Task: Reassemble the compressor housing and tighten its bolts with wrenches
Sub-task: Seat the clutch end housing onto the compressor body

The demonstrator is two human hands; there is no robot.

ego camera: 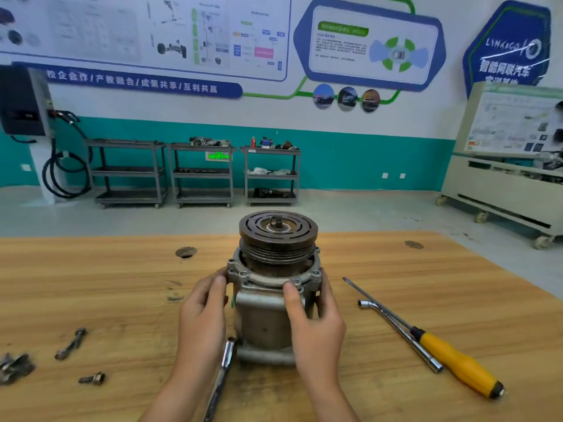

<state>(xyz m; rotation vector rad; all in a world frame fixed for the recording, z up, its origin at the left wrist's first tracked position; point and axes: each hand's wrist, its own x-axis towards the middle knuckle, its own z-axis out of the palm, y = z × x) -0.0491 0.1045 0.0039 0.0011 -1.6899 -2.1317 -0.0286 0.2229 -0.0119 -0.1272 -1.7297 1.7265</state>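
Compressor housing (265, 321) standing upright on bench (122, 284): left hand (201, 312) and right hand (316, 324) are clasping its flange, probably aligning bolt holes.

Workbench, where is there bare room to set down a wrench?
Bare wood lies between the table hole and the loose bolts, and right of the screwdriver. Crowded around the compressor, held by left hand and right hand, wrench at its base.

I read on blue wall banner (131, 82): 校企合作/产教融合/成果共享/互利共赢. Blue hexagon sign (507, 47) on the right: LYNK&CO, under it 智能网联汽车, next line partly hidden. Wall posters (373, 44): small print too blurry. Green lit sign (218, 155): can't read.
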